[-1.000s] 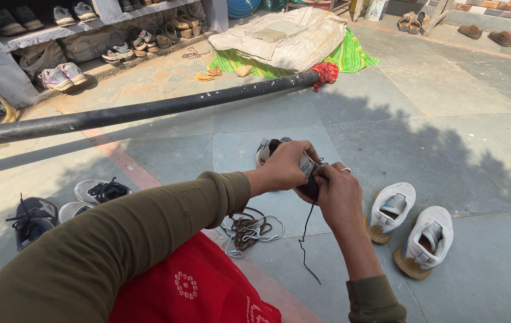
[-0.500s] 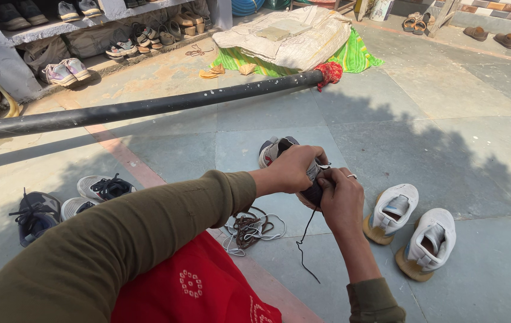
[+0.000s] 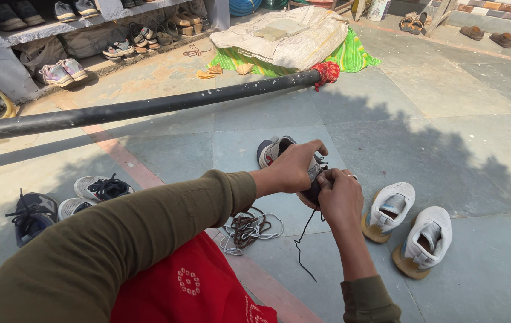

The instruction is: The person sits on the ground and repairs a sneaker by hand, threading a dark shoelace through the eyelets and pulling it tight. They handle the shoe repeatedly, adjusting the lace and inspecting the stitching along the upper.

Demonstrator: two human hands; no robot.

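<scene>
My left hand (image 3: pixel 294 166) grips a grey and white sneaker (image 3: pixel 274 148) held up above the stone floor. Just below and to the right, my right hand (image 3: pixel 339 194) pinches the sneaker's dark lace (image 3: pixel 302 242), whose loose end hangs down toward the floor. Both arms wear olive green sleeves. A red cloth with white print (image 3: pixel 193 290) covers my lap beneath the left arm. Most of the sneaker is hidden by my fingers.
A pile of loose laces (image 3: pixel 248 227) lies on the floor. A white pair of shoes (image 3: pixel 411 224) sits at the right, dark sneakers (image 3: pixel 64 200) at the left. A long black pipe (image 3: pixel 148 107) crosses the scene. Shoe shelves (image 3: pixel 64 24) and a covered bundle (image 3: pixel 285 36) stand behind.
My hands and the sneaker have stayed in nearly the same place; the right fingers have shifted slightly on the lace.
</scene>
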